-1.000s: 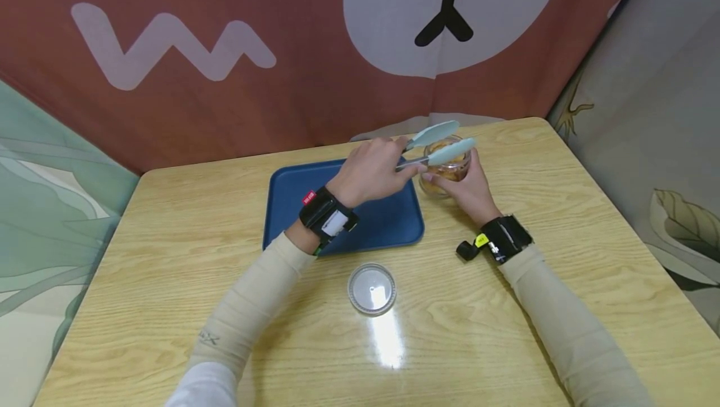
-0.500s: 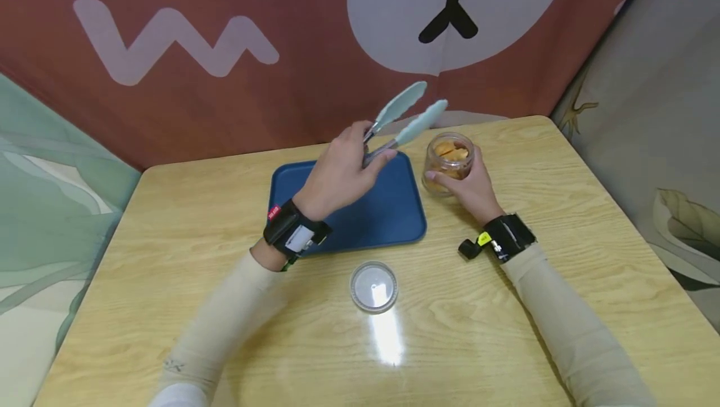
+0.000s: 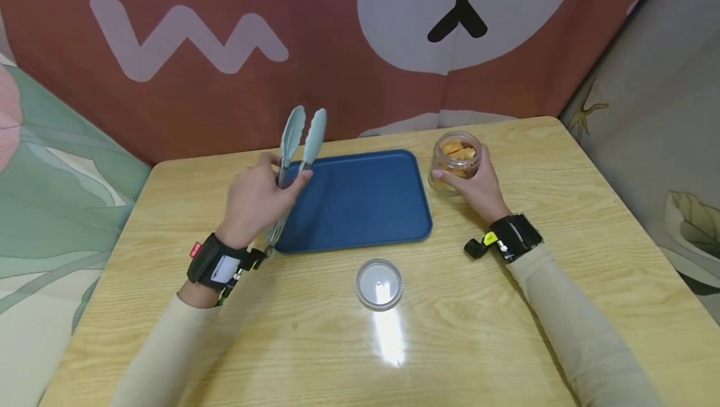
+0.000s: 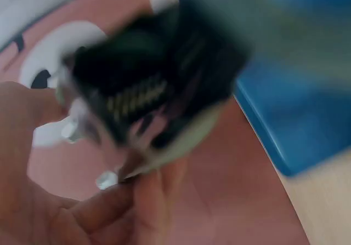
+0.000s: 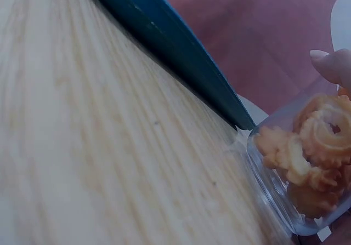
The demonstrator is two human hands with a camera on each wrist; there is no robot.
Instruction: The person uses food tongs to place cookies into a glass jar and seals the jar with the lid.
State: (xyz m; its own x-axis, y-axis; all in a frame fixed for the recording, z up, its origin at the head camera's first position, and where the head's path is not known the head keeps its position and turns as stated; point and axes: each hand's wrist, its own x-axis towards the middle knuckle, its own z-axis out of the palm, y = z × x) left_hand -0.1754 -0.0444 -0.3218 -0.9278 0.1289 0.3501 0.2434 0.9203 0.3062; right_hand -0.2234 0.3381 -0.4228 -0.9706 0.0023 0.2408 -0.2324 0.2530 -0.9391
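My left hand (image 3: 255, 200) grips a pair of tongs (image 3: 290, 144) with pale blue tips, held over the left end of a blue tray (image 3: 360, 200). The tips stand apart and point away from me, with nothing between them. To the right of the tray, my right hand (image 3: 478, 188) holds a clear jar (image 3: 441, 179) upright on the table, thumb on its near side. Through the jar wall in the right wrist view, ring-shaped cookies (image 5: 329, 130) show. The jar's mouth is uncovered. The left wrist view is blurred, and a dark shape blocks much of it.
A round clear lid (image 3: 379, 284) lies on the wooden table (image 3: 315, 344) in front of the tray. Behind the table's far edge hangs a reddish-brown cloth (image 3: 315, 82) with a cartoon print.
My left hand has carried the tongs leftward from above the jar to the tray's left end. The right hand still holds the jar in place.
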